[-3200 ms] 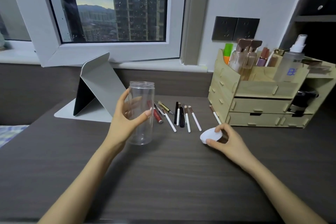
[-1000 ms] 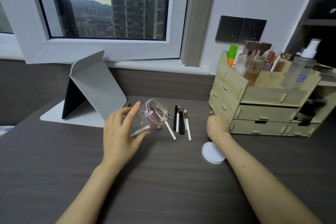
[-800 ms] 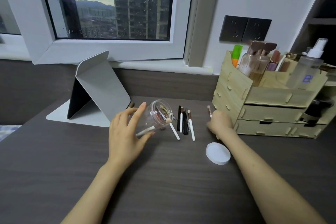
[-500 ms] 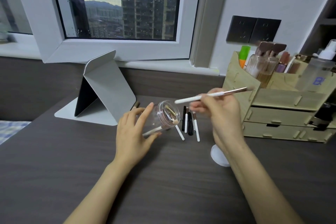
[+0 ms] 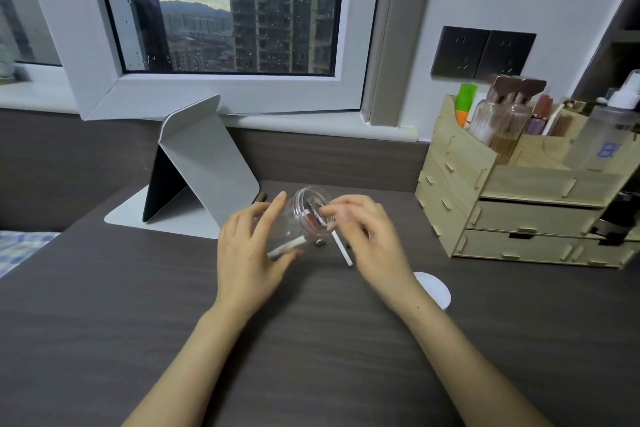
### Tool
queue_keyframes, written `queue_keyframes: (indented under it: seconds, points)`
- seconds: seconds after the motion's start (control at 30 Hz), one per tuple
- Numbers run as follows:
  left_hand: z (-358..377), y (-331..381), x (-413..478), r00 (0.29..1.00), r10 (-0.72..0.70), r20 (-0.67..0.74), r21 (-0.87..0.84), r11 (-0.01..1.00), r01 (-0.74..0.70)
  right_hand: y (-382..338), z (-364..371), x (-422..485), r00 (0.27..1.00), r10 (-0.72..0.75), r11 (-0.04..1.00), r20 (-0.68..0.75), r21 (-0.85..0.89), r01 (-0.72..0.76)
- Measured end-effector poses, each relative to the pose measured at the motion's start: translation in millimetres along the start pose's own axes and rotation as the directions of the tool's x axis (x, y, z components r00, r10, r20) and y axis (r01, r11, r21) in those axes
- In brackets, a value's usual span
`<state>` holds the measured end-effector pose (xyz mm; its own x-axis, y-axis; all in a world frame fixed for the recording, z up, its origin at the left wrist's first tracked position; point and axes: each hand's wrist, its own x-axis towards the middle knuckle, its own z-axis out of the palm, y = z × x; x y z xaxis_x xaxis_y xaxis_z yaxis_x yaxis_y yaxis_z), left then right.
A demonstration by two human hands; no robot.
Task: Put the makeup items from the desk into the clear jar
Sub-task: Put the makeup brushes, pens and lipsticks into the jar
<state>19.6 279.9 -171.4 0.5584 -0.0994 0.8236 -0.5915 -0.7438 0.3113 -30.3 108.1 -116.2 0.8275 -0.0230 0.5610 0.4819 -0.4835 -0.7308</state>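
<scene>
On the dark desk [image 5: 138, 322], the left hand [image 5: 247, 253] wraps loosely around the clear jar [image 5: 301, 218], tipped on its side with its mouth toward the right hand [image 5: 367, 236]. That hand's fingertips are bunched at the jar mouth, though blur hides exactly what they pinch. A white-handled brush [image 5: 341, 250] lies just below; behind stand a folded grey stand [image 5: 204, 163] and a wooden organizer [image 5: 519, 194].

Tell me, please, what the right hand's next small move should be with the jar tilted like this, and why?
Probably reach for the white-handled brush on the desk. The left hand holds the clear jar tipped, mouth toward the right hand, whose fingers are at the opening, blurred, apparently feeding an item in. That brush lies just below the mouth, not yet in the jar, so it looks nearest to collect.
</scene>
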Motion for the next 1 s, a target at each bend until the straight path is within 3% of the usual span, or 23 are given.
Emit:
queue_keyframes:
  seconds: [0.07, 0.1, 0.2, 0.33, 0.57, 0.67, 0.77, 0.9, 1.0]
  points:
    - [-1.9, 0.0, 1.5, 1.000, -0.014, -0.019, -0.005, 1.000, 0.014, 14.4, -7.2, 11.5, 0.963, 0.193, 0.972, -0.186, 0.171, -0.161]
    - [-2.5, -0.3, 2.2, 0.999, -0.020, -0.025, -0.007, 1.000, 0.020, 27.1, -10.8, 18.8, 0.915, 0.300, 0.952, -0.269, 0.138, -0.272]
    - [-2.9, -1.5, 3.5, 0.999, -0.033, -0.038, -0.016, 0.999, 0.032, 70.3, -18.0, 38.0, 0.816, 0.493, 0.788, -0.301, -0.243, -0.565]
    - [-2.7, -2.8, 3.9, 0.999, -0.036, -0.029, -0.017, 0.999, 0.035, 99.7, -11.5, 52.7, 0.779, 0.599, 0.602, -0.186, -0.536, -0.592]
    - [-2.9, -3.3, 3.6, 1.000, -0.028, -0.003, -0.002, 1.000, 0.028, 114.7, -13.3, 64.9, 0.729, 0.652, 0.477, -0.209, -0.635, -0.608]
    - [-1.8, -2.8, 3.8, 1.000, -0.020, -0.001, 0.002, 1.000, 0.020, 119.1, -23.3, 62.9, 0.702, 0.686, 0.473, -0.189, -0.618, -0.628]
    - [-0.1, -3.0, 2.8, 1.000, -0.014, 0.006, 0.011, 1.000, 0.014, 128.0, -34.9, 59.2, 0.693, 0.703, 0.536, -0.158, -0.523, -0.663]
    - [-0.1, -2.2, 1.4, 1.000, -0.017, 0.016, 0.015, 1.000, 0.016, 135.8, -44.8, 54.3, 0.704, 0.698, 0.635, -0.130, -0.343, -0.692]
    - [-0.6, -3.0, 1.1, 1.000, -0.015, 0.026, 0.015, 1.000, 0.015, 131.1, -53.0, 52.4, 0.674, 0.725, 0.670, -0.141, -0.084, -0.738]
